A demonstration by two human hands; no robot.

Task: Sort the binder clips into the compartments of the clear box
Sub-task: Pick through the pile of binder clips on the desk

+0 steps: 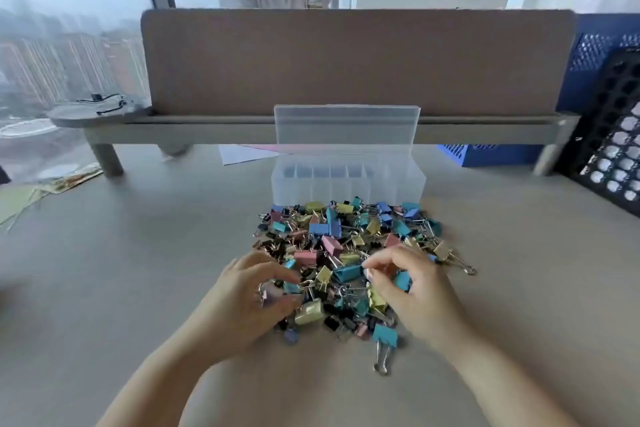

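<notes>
The left hand (249, 291) curls round a lilac clip (267, 295). The right hand (408, 288) has thumb and forefinger close together at a teal clip (347, 272) — pinched or not, I cannot tell. Both rest on the pile of binder clips (346, 239), at its side farthest from the clear box (346, 184) — lid up, just behind the pile.

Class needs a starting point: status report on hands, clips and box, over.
Left hand grips a lilac clip. Right hand curled over the pile, hold unclear. Box open, compartments look empty. Nothing in the way.

One clear box (348, 180), one heap of binder clips (332, 243), two hands (249, 291) (412, 288)
</notes>
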